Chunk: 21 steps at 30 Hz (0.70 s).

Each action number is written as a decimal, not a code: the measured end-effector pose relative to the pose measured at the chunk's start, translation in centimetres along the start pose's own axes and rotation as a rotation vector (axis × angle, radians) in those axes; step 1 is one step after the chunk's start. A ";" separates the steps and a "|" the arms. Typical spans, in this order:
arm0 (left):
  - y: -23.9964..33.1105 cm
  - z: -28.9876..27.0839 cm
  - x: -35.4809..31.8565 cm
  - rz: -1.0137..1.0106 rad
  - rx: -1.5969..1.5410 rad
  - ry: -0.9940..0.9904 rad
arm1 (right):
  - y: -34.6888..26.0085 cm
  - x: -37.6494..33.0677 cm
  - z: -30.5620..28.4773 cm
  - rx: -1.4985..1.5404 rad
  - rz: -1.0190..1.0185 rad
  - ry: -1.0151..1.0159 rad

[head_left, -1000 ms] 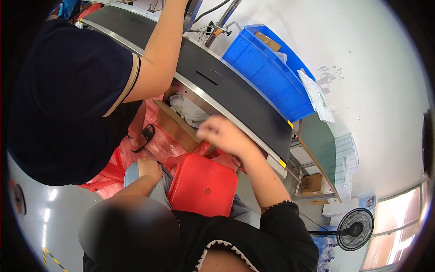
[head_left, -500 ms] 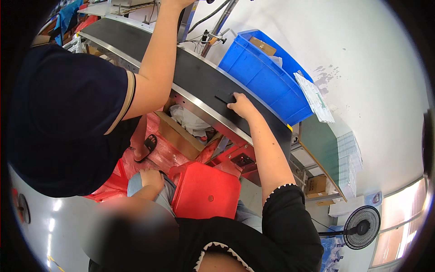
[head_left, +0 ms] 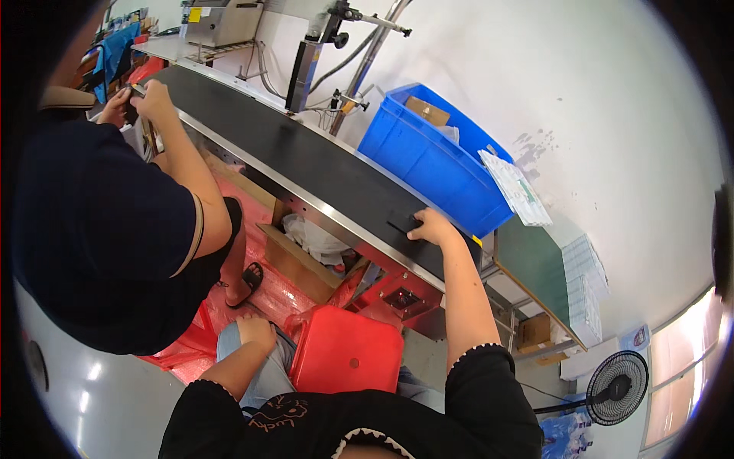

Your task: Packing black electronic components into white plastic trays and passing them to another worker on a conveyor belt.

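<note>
My right hand (head_left: 433, 228) reaches over the right part of a black conveyor belt (head_left: 313, 164). Its thumb and fingers close on the edge of a small flat black piece (head_left: 401, 222), dark against the belt, so its exact kind cannot be made out. My left hand (head_left: 258, 333) lies flat on my left knee, holding nothing. To my left stands a co-worker in a navy shirt (head_left: 115, 214). Near the belt's far-left end, the co-worker's hands (head_left: 155, 102) hold a small dark object with a bit of yellow.
Behind the belt stands a blue crate (head_left: 436, 157) with cardboard inside. A printer-like head on a stand (head_left: 303, 75) hangs above the belt. A red stool (head_left: 348, 352) is by my legs, an open cardboard box (head_left: 302, 260) under the belt, a black fan (head_left: 612, 386) at lower right.
The co-worker's arm has swung back from across the belt to the far left. My right hand stays by the black piece, whose broader face now shows. The whole view has shifted slightly.
</note>
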<state>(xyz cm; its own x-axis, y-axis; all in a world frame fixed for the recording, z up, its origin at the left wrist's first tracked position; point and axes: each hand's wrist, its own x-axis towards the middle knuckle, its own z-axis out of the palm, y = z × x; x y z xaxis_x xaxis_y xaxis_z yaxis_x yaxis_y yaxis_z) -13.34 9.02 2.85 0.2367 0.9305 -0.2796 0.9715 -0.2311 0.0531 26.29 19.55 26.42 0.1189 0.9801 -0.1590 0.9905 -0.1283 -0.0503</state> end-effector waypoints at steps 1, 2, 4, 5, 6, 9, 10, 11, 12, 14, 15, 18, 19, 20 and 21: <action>-0.1 0.0 0.2 -0.013 -0.001 0.007 | 0.6 -0.3 -0.1 0.016 0.005 0.008; -0.1 0.0 0.3 -0.010 -0.007 -0.001 | 1.0 -0.9 -0.3 0.032 0.013 0.016; -0.4 0.3 0.4 -0.021 -0.011 -0.005 | 1.9 -1.7 -0.5 0.033 -0.027 0.040; -0.3 0.4 0.5 -0.010 -0.012 0.010 | 2.6 -2.2 -0.8 0.030 -0.048 0.064; -0.4 0.4 0.4 -0.005 -0.013 0.021 | 2.7 -2.6 -1.0 0.031 -0.059 0.067; -0.4 0.1 0.1 -0.017 0.002 0.016 | 3.3 -3.6 -1.4 0.055 0.019 -0.037; -0.3 0.1 0.1 -0.031 0.001 0.017 | 3.5 -4.0 -1.1 0.036 0.037 -0.004; -0.3 0.2 0.0 -0.035 0.005 0.015 | 3.8 -4.3 -0.8 0.018 0.053 0.027; -0.1 0.3 0.0 -0.033 0.009 0.016 | 4.4 -4.6 -0.7 0.026 0.072 0.021; 0.3 0.5 0.4 -0.012 0.010 0.002 | 5.4 -5.6 -0.7 0.002 0.090 0.049; 0.3 0.4 0.3 0.013 0.009 -0.007 | 5.7 -6.0 -0.7 -0.015 0.097 0.062; 0.3 0.4 -0.1 0.000 0.012 0.011 | 5.9 -7.5 -0.3 -0.067 0.163 0.112; 0.2 0.3 -0.2 0.001 0.001 0.004 | 6.1 -8.0 0.0 -0.097 0.173 0.153; 0.3 0.4 -0.1 -0.032 -0.006 0.003 | 6.5 -8.6 0.3 -0.124 0.175 0.194; 0.3 0.5 -0.1 -0.004 0.012 -0.010 | 7.4 -9.2 0.4 -0.083 0.196 0.195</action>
<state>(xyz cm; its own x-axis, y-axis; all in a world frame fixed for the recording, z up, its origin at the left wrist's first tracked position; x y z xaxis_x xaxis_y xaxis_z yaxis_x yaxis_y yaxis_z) -13.03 8.76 2.44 0.2322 0.9288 -0.2889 0.9722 -0.2305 0.0403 32.45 9.49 27.17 0.3122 0.9494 0.0356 0.9485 -0.3136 0.0449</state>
